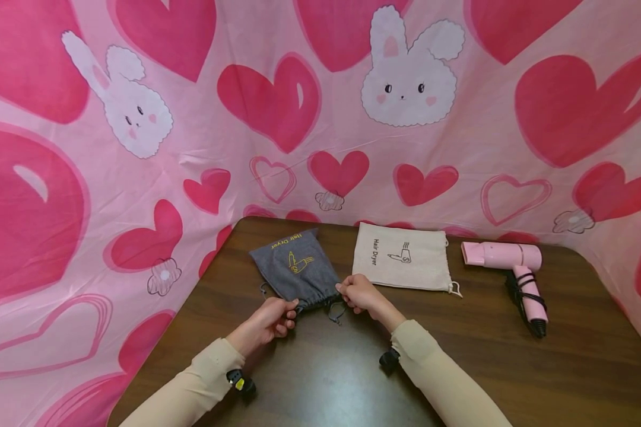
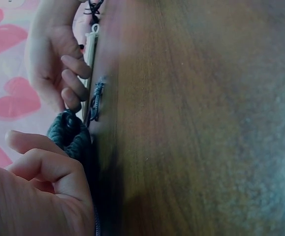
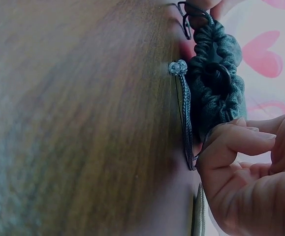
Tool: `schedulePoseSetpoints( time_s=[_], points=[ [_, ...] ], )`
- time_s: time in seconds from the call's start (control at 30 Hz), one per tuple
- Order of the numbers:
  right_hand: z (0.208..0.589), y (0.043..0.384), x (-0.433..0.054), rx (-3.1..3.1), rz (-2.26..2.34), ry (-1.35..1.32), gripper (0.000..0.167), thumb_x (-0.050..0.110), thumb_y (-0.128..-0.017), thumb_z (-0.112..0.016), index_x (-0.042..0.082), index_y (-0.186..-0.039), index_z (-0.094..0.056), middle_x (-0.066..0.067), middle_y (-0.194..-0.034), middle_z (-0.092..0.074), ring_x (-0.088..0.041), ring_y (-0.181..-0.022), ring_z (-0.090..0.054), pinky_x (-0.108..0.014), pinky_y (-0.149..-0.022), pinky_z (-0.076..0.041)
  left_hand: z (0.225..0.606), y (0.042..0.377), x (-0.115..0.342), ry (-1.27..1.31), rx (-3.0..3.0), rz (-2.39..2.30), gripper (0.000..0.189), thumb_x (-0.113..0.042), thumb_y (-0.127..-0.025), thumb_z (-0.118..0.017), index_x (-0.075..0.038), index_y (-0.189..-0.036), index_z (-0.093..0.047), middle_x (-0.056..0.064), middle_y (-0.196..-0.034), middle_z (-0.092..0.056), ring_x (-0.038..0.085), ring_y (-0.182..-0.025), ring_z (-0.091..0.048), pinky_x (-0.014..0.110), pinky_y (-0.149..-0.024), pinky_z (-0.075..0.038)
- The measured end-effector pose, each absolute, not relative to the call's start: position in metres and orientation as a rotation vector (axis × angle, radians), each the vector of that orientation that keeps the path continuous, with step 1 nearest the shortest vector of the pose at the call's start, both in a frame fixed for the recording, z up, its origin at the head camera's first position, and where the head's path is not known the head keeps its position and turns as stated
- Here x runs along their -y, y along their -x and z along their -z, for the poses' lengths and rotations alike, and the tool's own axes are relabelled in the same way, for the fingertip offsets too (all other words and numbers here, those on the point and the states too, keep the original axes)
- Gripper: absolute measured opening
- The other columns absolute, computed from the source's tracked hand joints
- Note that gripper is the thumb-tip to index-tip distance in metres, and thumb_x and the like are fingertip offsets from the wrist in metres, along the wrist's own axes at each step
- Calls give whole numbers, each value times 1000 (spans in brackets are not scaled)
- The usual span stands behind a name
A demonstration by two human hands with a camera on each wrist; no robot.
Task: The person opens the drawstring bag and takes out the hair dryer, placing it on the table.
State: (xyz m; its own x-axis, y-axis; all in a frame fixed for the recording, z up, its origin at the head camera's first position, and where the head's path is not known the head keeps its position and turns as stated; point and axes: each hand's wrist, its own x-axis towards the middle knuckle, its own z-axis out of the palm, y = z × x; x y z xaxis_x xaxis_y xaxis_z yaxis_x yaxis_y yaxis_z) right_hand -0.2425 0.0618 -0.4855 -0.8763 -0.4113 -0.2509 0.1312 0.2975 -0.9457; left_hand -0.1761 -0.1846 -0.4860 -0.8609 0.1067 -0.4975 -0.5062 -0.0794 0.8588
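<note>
A dark grey drawstring bag [image 1: 304,267] with yellow "Hair Dryer" lettering and a dryer drawing lies on the table, its gathered mouth towards me. At the mouth's left corner, my left hand [image 1: 271,320] pinches the cloth between thumb and fingers. My right hand [image 1: 364,295] pinches the right corner the same way. Seen from the right wrist, the ruffled mouth [image 3: 200,51] gapes a little and a dark loop [image 3: 216,73] shows inside it. A knotted drawstring [image 3: 185,103] hangs beside the right hand. The rest of the bag's contents is hidden.
To the right of the grey bag, a cream drawstring bag [image 1: 400,258] lies flat with dark "Hair Dryer" print. Farther right rests a pink hair dryer [image 1: 502,255], its black cord [image 1: 526,295] wound round the handle. Heart-patterned cloth [image 1: 320,118] stands behind the brown table [image 1: 320,379].
</note>
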Motion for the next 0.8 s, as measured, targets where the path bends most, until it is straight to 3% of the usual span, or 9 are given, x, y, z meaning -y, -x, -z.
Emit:
schedulePoseSetpoints(
  time_s=[0.8],
  points=[
    [487,243,-63,-2110,1626,255,30,15,-110,-55,-3,-86,-58,-3,-66,-47,-13,-51,-37,-24,-46,-33,487,174,186,448,-1794,-1998,25,-12,-110,-51,-8,-85,-48,-1,-68,-43,8,-55,-43,12,-43,-26]
  ],
)
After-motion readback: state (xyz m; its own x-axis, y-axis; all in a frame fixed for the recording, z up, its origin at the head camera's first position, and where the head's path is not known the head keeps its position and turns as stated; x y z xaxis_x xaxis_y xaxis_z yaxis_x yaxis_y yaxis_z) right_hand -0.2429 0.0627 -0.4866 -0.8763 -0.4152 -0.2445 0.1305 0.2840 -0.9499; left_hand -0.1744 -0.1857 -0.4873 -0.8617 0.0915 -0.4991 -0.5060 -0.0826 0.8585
